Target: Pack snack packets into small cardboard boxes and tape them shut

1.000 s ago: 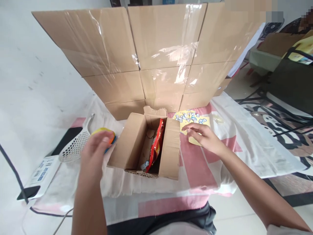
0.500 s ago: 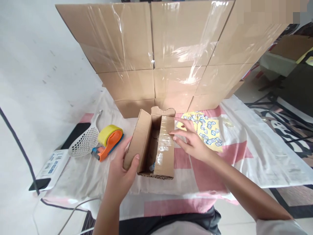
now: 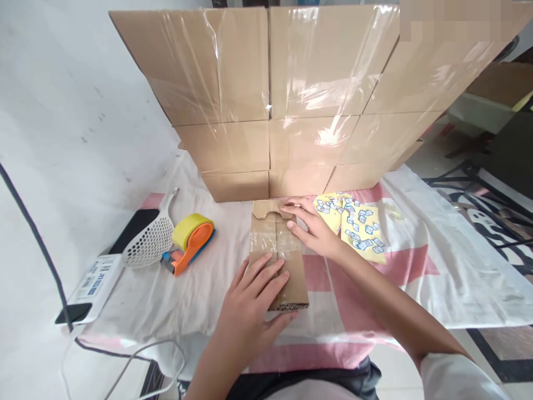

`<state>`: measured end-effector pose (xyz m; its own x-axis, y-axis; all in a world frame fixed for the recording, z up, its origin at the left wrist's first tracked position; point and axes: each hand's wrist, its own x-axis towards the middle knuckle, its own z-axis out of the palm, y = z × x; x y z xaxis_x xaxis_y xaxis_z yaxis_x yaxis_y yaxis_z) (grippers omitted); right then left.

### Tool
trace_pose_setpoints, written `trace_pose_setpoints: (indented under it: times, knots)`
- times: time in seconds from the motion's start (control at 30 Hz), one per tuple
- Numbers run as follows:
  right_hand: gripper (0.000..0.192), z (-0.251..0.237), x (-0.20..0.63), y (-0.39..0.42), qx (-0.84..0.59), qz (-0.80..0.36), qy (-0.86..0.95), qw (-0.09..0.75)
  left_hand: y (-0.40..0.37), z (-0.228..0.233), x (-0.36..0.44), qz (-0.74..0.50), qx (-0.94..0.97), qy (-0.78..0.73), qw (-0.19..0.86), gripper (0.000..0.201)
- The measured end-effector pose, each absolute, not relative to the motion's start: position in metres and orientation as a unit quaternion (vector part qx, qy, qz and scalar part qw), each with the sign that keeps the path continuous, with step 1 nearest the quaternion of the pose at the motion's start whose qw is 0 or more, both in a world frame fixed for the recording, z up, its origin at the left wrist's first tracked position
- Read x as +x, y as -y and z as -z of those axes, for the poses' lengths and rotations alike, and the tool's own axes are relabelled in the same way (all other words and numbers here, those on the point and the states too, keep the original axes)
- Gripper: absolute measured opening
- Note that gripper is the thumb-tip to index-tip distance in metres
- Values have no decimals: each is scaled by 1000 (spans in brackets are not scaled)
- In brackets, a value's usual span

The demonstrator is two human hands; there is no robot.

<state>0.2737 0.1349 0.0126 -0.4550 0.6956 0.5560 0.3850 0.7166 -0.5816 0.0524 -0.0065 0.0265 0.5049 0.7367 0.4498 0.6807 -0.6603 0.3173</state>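
Note:
A small cardboard box lies in front of me on the cloth-covered table, its two long flaps folded shut, old clear tape across them. My left hand lies flat on the near part of the flaps, fingers spread. My right hand presses the far part of the right flap, fingers extended toward the far end tab, which still sticks out. The red snack packet inside is hidden.
A yellow-and-orange tape dispenser and a white perforated scoop lie to the left. Yellow sticker sheets lie to the right. A wall of taped cardboard boxes stands behind. A white device with a cable sits at the left edge.
My left hand left the tape dispenser, took the box's left flap and folded it down. My right hand came off the sticker sheet and closed the right flap. The packet went out of sight.

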Motion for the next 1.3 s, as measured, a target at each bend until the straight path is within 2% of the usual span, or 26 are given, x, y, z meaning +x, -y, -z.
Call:
trace_pose_setpoints:
  times: [0.17, 0.27, 0.33, 0.43, 0.57, 0.63, 0.7, 0.77, 0.87, 0.93, 1.0, 1.13, 1.2, 1.3]
  knots:
    - [36, -24, 270, -137, -356, -162, 812, 433, 4, -26, 33, -289, 876, -383, 48, 48]
    - [17, -32, 272, -140, -415, -185, 786, 419, 3, -25, 14, -330, 862, -380, 65, 34]
    - [26, -32, 275, -142, -463, -239, 733, 437, 0, -24, 3, -381, 829, -408, 48, 23]
    - [36, -25, 278, -144, -486, -342, 645, 479, -10, -25, -8, -458, 734, -502, -6, 24]
    - [37, -19, 278, -144, -475, -412, 592, 503, -20, -36, -12, -373, 656, -654, -57, 15]
    - [35, -20, 278, -142, -468, -402, 600, 509, -18, -45, -10, -314, 680, -656, -89, 14]
    - [29, -23, 279, -138, -443, -377, 632, 512, -11, -54, -4, -262, 751, -603, -71, 16]
    - [27, -27, 281, -134, -400, -360, 680, 498, -2, -63, 7, -217, 815, -536, -11, 19]
    - [36, -33, 288, -131, -330, -383, 733, 456, 11, -72, 26, -235, 841, -486, 37, 17]
    - [44, -37, 294, -132, -318, -414, 728, 444, 18, -75, 40, -278, 841, -462, 35, 15]
    - [50, -42, 299, -133, -327, -448, 714, 427, 24, -74, 51, -298, 850, -433, 23, 24]
    - [64, -51, 307, -133, -309, -517, 731, 322, 32, -62, 60, -300, 871, -388, 4, 24]
    - [69, -53, 311, -132, -296, -536, 736, 289, 33, -51, 55, -318, 858, -404, 4, 23]
    - [73, -47, 311, -132, -280, -545, 731, 300, 26, -34, 41, -377, 743, -552, 7, 43]
